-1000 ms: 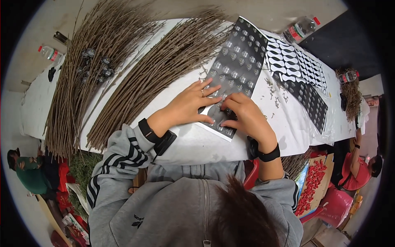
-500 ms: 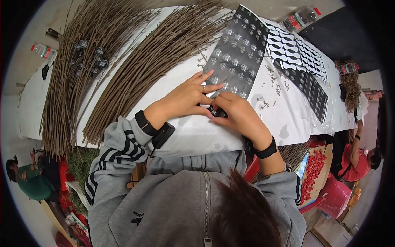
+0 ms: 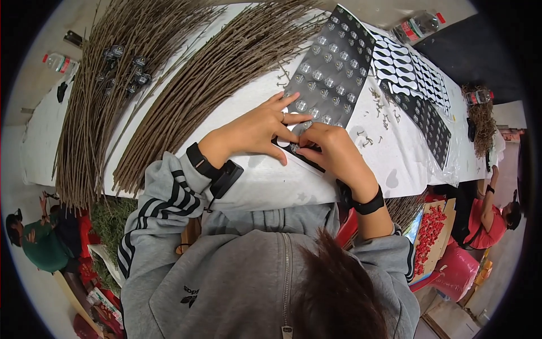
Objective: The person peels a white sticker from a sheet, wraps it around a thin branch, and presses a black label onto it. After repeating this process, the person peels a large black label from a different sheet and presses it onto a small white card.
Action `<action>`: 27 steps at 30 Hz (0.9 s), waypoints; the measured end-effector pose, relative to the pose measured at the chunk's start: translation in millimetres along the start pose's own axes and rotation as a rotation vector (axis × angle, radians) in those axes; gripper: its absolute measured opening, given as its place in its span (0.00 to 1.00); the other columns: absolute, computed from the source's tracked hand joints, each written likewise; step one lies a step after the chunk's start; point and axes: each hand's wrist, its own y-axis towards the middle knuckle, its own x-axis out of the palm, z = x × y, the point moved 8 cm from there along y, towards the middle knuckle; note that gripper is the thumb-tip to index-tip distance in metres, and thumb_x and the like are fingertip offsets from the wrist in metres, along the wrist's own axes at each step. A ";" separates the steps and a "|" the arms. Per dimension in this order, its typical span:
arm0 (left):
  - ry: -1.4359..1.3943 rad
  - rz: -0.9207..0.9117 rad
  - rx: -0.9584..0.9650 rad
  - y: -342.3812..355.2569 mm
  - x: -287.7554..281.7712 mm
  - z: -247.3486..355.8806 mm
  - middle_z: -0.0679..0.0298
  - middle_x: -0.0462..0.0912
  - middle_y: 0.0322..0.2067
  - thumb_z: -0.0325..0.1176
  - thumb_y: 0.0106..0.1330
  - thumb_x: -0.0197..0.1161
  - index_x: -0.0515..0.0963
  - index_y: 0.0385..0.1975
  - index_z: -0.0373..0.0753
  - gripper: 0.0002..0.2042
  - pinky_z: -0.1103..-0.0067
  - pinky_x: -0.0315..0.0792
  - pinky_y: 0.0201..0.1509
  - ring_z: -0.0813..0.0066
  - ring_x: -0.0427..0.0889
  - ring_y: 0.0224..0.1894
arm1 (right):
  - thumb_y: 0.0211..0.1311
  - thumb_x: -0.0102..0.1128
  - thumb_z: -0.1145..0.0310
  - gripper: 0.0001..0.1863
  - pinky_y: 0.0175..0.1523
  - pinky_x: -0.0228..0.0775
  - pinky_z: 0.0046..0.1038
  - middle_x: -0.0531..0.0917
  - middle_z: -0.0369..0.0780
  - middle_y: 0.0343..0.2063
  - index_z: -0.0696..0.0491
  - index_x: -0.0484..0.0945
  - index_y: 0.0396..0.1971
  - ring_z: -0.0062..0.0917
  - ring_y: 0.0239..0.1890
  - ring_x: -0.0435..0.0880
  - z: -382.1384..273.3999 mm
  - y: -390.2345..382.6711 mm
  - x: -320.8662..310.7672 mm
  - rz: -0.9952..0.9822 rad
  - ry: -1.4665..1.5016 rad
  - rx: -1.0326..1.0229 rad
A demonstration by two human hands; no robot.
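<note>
A black sheet of round, clear-looking stickers [image 3: 328, 70] lies slanted on the white-covered table, its near end under my hands. My left hand [image 3: 254, 129] rests on the near left part of the sheet, fingers spread, thumb apart and pointing toward me. My right hand [image 3: 333, 148] is bent over the near end, its thumb and forefinger pinched at the edge of a sticker. The fingers partly cover that sticker. White backing shows in spots beside my left fingertips.
Bundles of thin brown twigs [image 3: 186, 113] cover the left side, with black round-labelled pieces [image 3: 116, 52] among them. White cut-out label sheets [image 3: 392, 65] lie at right. Bottles [image 3: 418, 27] stand around the edges. A cardboard tray of red pieces [image 3: 450, 220] sits lower right. Two people are farther off.
My right hand has shifted slightly right, and my left thumb has come away from the right fingers. The sheet's near corner has moved slightly right and shows more.
</note>
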 end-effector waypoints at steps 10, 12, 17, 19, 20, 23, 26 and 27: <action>-0.117 0.023 -0.029 -1.3 4.8 -4.0 0.66 0.82 0.50 0.41 0.47 0.71 0.87 0.30 0.43 0.13 0.53 0.44 0.73 0.53 0.54 0.71 | 0.43 0.74 0.74 0.13 0.33 0.74 0.29 0.80 0.44 0.25 0.60 0.78 0.28 0.36 0.27 0.81 -10.9 2.5 -1.5 0.011 0.080 -0.032; -0.126 0.019 -0.033 -1.1 6.0 -6.9 0.67 0.81 0.51 0.42 0.49 0.70 0.87 0.30 0.45 0.11 0.52 0.42 0.73 0.52 0.55 0.71 | 0.43 0.75 0.73 0.13 0.33 0.74 0.29 0.80 0.44 0.25 0.60 0.79 0.28 0.36 0.27 0.81 -11.6 3.6 -0.7 0.025 0.059 -0.028; -0.162 0.053 -0.028 -2.0 5.3 -9.1 0.67 0.81 0.51 0.42 0.51 0.69 0.87 0.28 0.46 0.09 0.51 0.41 0.73 0.52 0.57 0.70 | 0.45 0.74 0.73 0.12 0.31 0.74 0.25 0.82 0.42 0.23 0.62 0.80 0.27 0.26 0.24 0.82 2.2 7.0 4.8 -0.009 0.168 0.099; -0.171 0.055 -0.029 -1.6 4.9 -8.6 0.67 0.81 0.51 0.42 0.51 0.69 0.87 0.27 0.46 0.09 0.51 0.41 0.73 0.52 0.57 0.70 | 0.47 0.73 0.73 0.11 0.30 0.74 0.23 0.82 0.41 0.22 0.63 0.81 0.27 0.21 0.23 0.81 13.9 6.5 9.5 -0.068 0.261 0.237; -0.180 0.055 -0.030 -1.5 4.6 -8.2 0.67 0.81 0.51 0.42 0.51 0.69 0.87 0.27 0.46 0.09 0.51 0.41 0.73 0.52 0.57 0.70 | 0.47 0.73 0.73 0.11 0.30 0.74 0.23 0.82 0.41 0.22 0.63 0.81 0.27 0.21 0.23 0.81 14.6 6.8 9.2 -0.069 0.261 0.236; -0.189 0.058 -0.034 -1.8 3.9 -8.5 0.67 0.81 0.51 0.42 0.51 0.69 0.87 0.27 0.46 0.09 0.52 0.40 0.73 0.52 0.58 0.70 | 0.49 0.70 0.75 0.08 0.30 0.73 0.20 0.83 0.40 0.22 0.64 0.82 0.27 0.17 0.23 0.80 17.8 7.1 8.9 -0.070 0.275 0.266; -0.191 0.061 -0.040 -1.4 3.6 -8.8 0.66 0.81 0.51 0.42 0.51 0.69 0.87 0.26 0.46 0.08 0.52 0.40 0.73 0.52 0.58 0.69 | 0.51 0.68 0.75 0.07 0.30 0.73 0.21 0.82 0.40 0.21 0.63 0.82 0.27 0.18 0.22 0.80 13.4 8.0 8.1 -0.061 0.270 0.254; -0.185 0.073 -0.041 -1.2 1.4 -7.0 0.67 0.82 0.50 0.41 0.50 0.70 0.87 0.26 0.45 0.09 0.52 0.42 0.73 0.53 0.59 0.69 | 0.51 0.67 0.76 0.06 0.29 0.73 0.21 0.82 0.40 0.20 0.63 0.82 0.27 0.18 0.22 0.80 12.0 8.1 7.8 -0.056 0.267 0.248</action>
